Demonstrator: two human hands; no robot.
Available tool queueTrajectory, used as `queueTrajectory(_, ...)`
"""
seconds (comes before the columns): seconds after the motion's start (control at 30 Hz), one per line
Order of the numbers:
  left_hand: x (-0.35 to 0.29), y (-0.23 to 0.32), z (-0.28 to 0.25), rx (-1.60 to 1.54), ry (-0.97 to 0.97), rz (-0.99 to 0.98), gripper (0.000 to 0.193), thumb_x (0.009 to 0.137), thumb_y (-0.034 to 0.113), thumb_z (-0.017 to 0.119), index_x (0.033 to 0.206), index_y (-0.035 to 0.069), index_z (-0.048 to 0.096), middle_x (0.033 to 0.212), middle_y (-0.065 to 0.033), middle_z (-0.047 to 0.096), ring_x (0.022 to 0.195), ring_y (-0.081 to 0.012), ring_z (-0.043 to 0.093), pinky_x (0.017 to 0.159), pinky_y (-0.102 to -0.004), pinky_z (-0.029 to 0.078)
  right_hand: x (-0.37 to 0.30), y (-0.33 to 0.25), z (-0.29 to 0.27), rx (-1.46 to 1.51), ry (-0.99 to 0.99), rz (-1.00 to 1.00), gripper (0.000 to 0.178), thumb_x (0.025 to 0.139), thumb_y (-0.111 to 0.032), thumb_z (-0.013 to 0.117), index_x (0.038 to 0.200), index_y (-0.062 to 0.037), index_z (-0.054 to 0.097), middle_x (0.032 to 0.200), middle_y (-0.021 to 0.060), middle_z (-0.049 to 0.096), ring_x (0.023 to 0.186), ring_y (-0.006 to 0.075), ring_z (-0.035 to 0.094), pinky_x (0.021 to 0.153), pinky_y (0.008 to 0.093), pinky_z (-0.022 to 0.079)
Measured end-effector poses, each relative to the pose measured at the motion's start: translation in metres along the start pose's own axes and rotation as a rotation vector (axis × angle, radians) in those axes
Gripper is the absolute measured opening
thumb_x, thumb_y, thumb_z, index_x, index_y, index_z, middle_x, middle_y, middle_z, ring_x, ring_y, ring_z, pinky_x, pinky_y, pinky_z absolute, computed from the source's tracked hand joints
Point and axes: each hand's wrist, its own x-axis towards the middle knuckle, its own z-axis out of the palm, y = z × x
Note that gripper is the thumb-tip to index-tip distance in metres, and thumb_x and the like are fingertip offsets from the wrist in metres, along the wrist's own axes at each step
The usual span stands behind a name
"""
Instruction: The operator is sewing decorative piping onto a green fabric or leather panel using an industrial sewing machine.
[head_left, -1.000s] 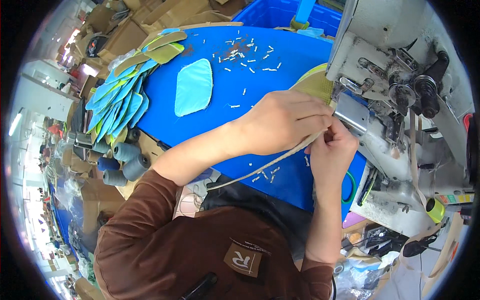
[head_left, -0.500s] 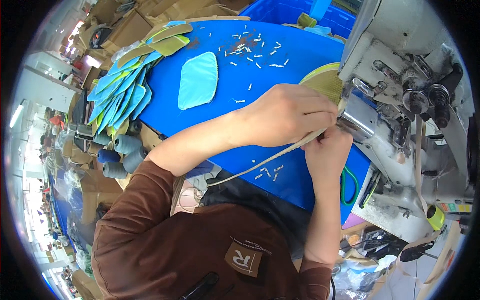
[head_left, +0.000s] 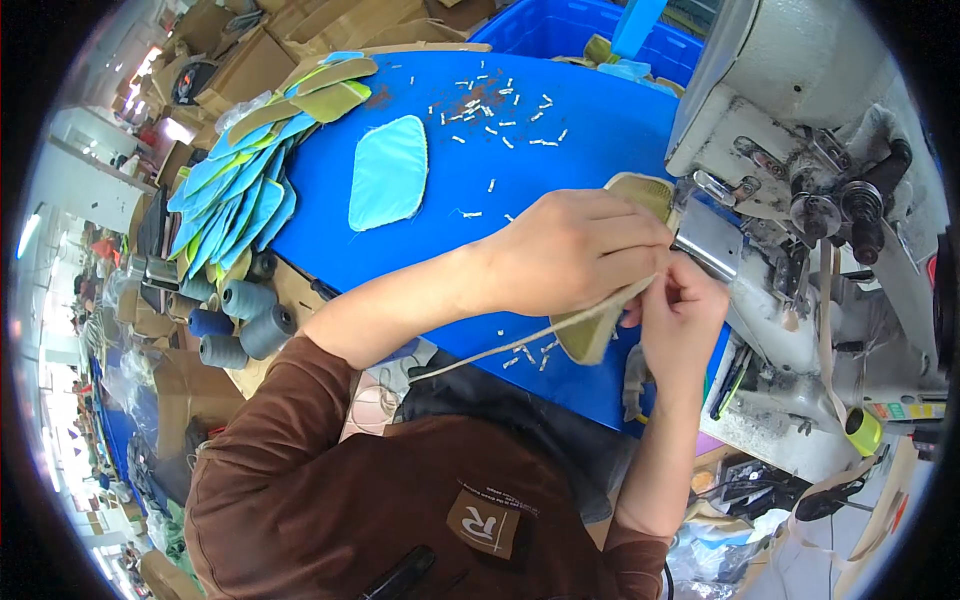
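Observation:
My left hand (head_left: 575, 250) is closed beside the sewing machine's metal plate (head_left: 708, 242), over an olive fabric piece (head_left: 592, 338). The piece shows above its fingers and again below the palm. My right hand (head_left: 685, 315) pinches a beige binding strip (head_left: 520, 342) by the left fingertips. The strip trails down left toward my lap. The exact grip of the left fingers is partly hidden. A light blue fabric pad (head_left: 390, 174) lies flat on the blue table (head_left: 430, 270).
A fanned stack of blue and olive pads (head_left: 240, 190) lies at the table's left edge, above grey and blue thread cones (head_left: 250, 300). Short white scraps (head_left: 480, 105) dot the table. A blue crate (head_left: 560, 30) stands behind. The sewing machine (head_left: 780, 190) fills the right side.
The olive piece has turned and now shows below my left hand as well. My right hand has shifted slightly right and its fingers have loosened from a fist to a pinch.

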Motion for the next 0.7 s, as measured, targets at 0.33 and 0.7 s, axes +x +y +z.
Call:
queueTrajectory(0.33,0.002,0.008,0.006,-0.087,0.068,-0.123,0.03,0.073,0.002,0.072,0.103,0.003,0.068,0.105,-0.0097,0.069,0.095,-0.0288,0.07,0.078,-0.0368,0.057,0.001,-0.003,-0.007,0.287,0.095,0.083,0.016,0.099,-0.006,0.059,0.088,0.002,0.068,0.062,-0.0024,0.059,0.048,0.0014,0.048,0.042,0.0186,0.035)
queueTrajectory(0.7,-0.001,0.007,0.01,-0.205,0.123,-0.243,0.028,0.075,-0.002,0.073,0.102,0.005,0.069,0.105,-0.0079,0.07,0.093,-0.0268,0.069,0.075,-0.0349,0.057,-0.024,-0.01,0.003,0.223,0.162,0.005,0.017,0.098,-0.009,0.062,0.11,0.0023,0.066,0.07,-0.0053,0.057,0.058,-0.0003,0.043,0.05,0.0172,0.031)
